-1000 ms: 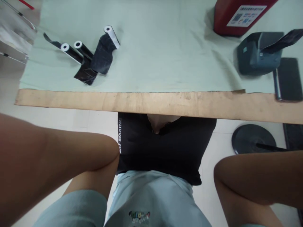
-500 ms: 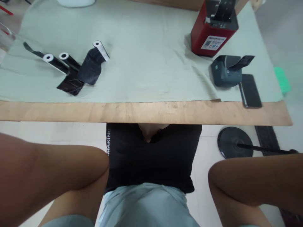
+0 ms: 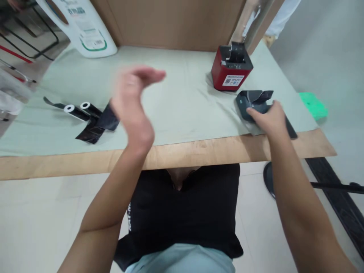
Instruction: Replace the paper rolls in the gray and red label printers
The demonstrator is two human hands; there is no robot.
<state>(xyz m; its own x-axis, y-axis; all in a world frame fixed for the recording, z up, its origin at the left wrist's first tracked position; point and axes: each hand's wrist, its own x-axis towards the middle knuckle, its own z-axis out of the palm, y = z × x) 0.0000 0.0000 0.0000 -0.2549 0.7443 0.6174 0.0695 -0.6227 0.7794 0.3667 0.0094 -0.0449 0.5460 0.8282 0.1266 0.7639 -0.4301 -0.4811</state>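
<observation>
Grey printer (image 3: 248,103) — flap (image 3: 263,94) raised, pointing right — right hand (image 3: 270,119) touching.

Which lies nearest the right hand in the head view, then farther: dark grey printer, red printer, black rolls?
1. Dark grey printer: touched by the right hand, near right.
2. Red printer: farther back, right of centre.
3. Black rolls: far left side.

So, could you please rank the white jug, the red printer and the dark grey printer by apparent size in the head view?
1. white jug, cut off by the frame.
2. red printer and dark grey printer look alike; the right hand hides part of the latter.
</observation>
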